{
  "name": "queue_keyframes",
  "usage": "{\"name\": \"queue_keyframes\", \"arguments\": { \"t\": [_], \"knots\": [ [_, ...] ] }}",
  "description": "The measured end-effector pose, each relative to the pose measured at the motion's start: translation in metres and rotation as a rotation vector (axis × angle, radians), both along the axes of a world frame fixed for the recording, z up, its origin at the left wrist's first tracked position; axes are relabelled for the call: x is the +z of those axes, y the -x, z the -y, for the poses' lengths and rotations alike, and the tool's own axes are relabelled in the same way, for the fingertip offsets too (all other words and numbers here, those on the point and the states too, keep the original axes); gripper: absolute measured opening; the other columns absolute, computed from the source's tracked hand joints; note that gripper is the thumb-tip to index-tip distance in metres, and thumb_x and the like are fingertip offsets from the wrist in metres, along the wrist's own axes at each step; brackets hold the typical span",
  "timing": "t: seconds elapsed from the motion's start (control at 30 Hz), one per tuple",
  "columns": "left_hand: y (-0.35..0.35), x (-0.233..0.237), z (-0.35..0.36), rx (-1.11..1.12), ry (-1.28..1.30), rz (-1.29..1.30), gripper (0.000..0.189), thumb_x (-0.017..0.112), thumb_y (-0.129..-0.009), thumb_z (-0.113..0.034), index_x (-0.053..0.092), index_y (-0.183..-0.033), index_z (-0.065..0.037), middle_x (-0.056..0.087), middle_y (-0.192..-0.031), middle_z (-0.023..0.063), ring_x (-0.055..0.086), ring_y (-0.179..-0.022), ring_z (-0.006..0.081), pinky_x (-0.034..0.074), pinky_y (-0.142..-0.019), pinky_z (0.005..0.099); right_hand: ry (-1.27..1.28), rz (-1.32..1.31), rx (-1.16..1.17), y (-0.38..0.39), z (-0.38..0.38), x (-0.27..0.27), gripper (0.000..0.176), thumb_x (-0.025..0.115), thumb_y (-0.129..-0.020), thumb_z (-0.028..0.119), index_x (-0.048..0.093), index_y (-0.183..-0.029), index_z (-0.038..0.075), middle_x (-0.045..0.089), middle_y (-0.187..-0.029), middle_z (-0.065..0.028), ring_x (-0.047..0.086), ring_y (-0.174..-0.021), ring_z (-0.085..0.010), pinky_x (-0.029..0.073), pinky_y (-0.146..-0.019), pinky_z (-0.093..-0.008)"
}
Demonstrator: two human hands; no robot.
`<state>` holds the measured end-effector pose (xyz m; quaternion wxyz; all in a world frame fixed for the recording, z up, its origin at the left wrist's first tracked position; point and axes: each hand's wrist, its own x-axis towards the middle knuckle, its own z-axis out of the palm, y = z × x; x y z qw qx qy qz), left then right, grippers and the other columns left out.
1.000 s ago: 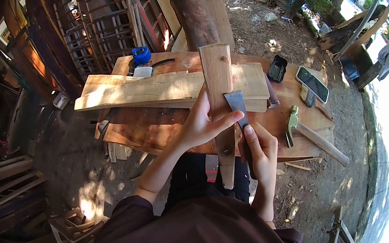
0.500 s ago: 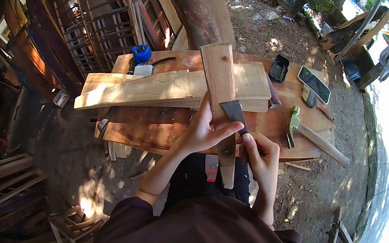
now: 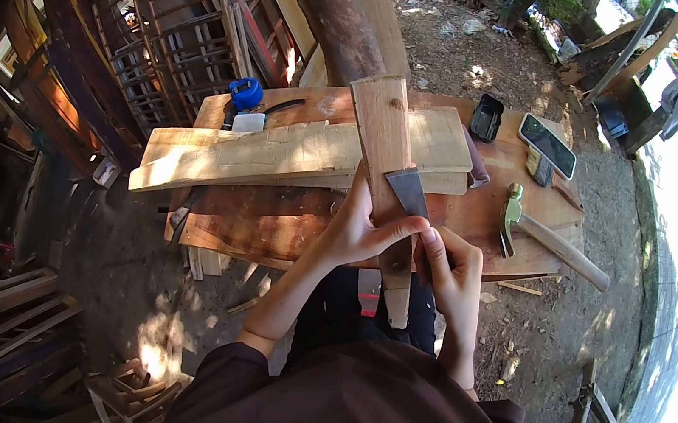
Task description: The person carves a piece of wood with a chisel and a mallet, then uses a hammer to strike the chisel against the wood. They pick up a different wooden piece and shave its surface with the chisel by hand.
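A long piece of wood [image 3: 381,123] lies in my left hand [image 3: 357,233], whose fingers go behind it while the thumb rests on the dark metal blade [image 3: 408,192]. The blade lies slanted across the face of the wood, its wide edge at the upper left. Just right of the wood, my right hand [image 3: 453,269] is closed round the lower end of the bladed tool, thumb on top. Below the hands the wood narrows to a blunt end over my lap. The tool's handle is mostly hidden by my right fingers.
On the wooden bench [image 3: 251,226] lie pale boards [image 3: 278,150], a blue tape measure [image 3: 246,93], an open black case [image 3: 487,118], a phone [image 3: 548,145], a brush [image 3: 540,168] and a hammer [image 3: 558,240]. A log [image 3: 334,18] stands behind. Wooden frames [image 3: 24,324] are at lower left.
The blade has turned slightly and shifted a little left and up on the wood. My right hand has moved slightly left with it, while the wood and left hand stay nearly still.
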<state>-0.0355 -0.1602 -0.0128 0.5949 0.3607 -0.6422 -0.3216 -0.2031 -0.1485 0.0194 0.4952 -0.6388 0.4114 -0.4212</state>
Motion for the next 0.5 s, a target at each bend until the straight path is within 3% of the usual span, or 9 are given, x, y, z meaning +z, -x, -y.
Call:
{"name": "queue_keyframes", "arguments": {
  "t": [0.1, 0.2, 0.5],
  "knots": [
    [0.0025, 0.0025, -0.001, 0.006, -0.008, -0.12, 0.067, 0.075, -0.076, -0.013, 0.032, -0.125, 0.002, 0.058, -0.098, 0.0117, 0.059, -0.087, 0.0146, 0.048, -0.077, 0.0277, -0.042, -0.003, 0.036, 0.0013, 0.0029, 0.0025, 0.037, 0.054, -0.092, 0.022, 0.057, -0.064, -0.002, 0.051, -0.049, -0.0049, 0.047, -0.047, -0.0092, 0.034, -0.047, -0.027],
    [0.003, 0.0038, -0.0028, -0.023, -0.084, -0.122, 0.071, 0.075, -0.078, -0.02, 0.028, -0.128, 0.002, 0.051, -0.107, 0.0097, 0.052, -0.097, 0.0144, 0.044, -0.085, 0.0286, -0.018, -0.023, 0.052, 0.0029, 0.0055, 0.0004, 0.036, 0.055, -0.092, 0.021, 0.058, -0.065, -0.002, 0.052, -0.049, -0.005, 0.046, -0.046, -0.0087, 0.033, -0.046, -0.0265],
    [0.0096, 0.0071, -0.0024, -0.034, -0.127, -0.272, 0.062, 0.071, -0.081, -0.013, 0.03, -0.126, 0.001, 0.054, -0.1, 0.0075, 0.057, -0.085, 0.0117, 0.05, -0.073, 0.0247, -0.015, 0.04, 0.025, -0.0024, 0.0075, 0.0029, 0.031, 0.055, -0.092, 0.02, 0.062, -0.071, -0.003, 0.053, -0.049, -0.0044, 0.046, -0.044, -0.0082, 0.034, -0.045, -0.0251]
  ]
}}
